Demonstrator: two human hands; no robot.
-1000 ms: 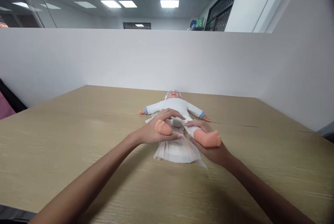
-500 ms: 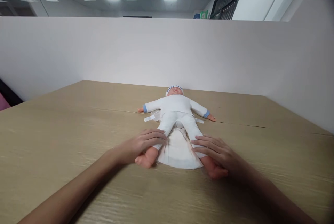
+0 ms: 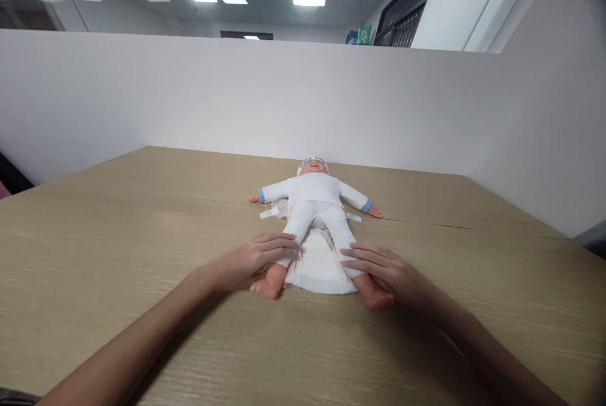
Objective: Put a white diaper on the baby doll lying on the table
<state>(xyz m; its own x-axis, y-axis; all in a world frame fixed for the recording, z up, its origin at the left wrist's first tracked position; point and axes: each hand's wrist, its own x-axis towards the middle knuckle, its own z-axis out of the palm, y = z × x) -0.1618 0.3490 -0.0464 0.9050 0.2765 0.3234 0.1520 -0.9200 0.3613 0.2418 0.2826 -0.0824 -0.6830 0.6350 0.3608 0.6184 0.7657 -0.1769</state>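
Observation:
A baby doll (image 3: 315,189) in a white suit with blue cuffs and a lettered white headband lies on its back, arms spread and head away from me. Its lower half rests on an open white diaper (image 3: 322,270), whose front part is spread flat between the legs. One diaper tab (image 3: 271,212) sticks out on each side of the waist. My left hand (image 3: 262,257) is closed round the doll's leg on the left, fingers over the shin. On the other leg, my right hand (image 3: 386,267) grips likewise. Both thumbs are mostly hidden.
The doll lies on a wide wood-grain table (image 3: 142,235) with a thin seam across it. A white partition (image 3: 227,96) rises along the back, and a pale wall (image 3: 544,141) stands at the right. A dark object (image 3: 591,238) shows at the right edge.
The view has shifted a little. The doll's feet are slightly closer together, with the right foot moved inward. Both hands stay on the legs.

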